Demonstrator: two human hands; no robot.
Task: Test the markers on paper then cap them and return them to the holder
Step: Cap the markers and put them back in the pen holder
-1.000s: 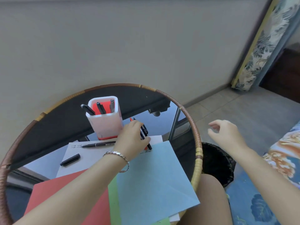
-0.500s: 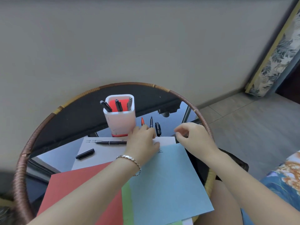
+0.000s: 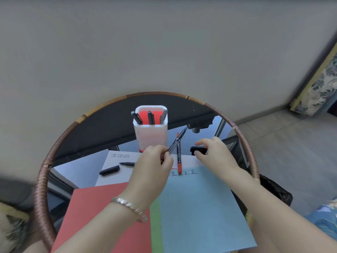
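Black marker (image 3: 176, 141): your left hand (image 3: 151, 167) pinches the barrel, and its bare tip slants up and to the right, just right of the holder (image 3: 151, 132).
Cap (image 3: 197, 150): your right hand (image 3: 217, 154) pinches it. It lies crosswise, just right of the barrel and nearer you than the tip.
Axis: cap and marker are not in line, so you will likely need to turn the cap toward the tip.
Red marker (image 3: 179, 159): lies flat between your hands, across the edge of the blue paper (image 3: 200, 207).

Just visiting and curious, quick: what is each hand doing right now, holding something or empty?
Left hand: holds a black marker.
Right hand: pinches a black cap.
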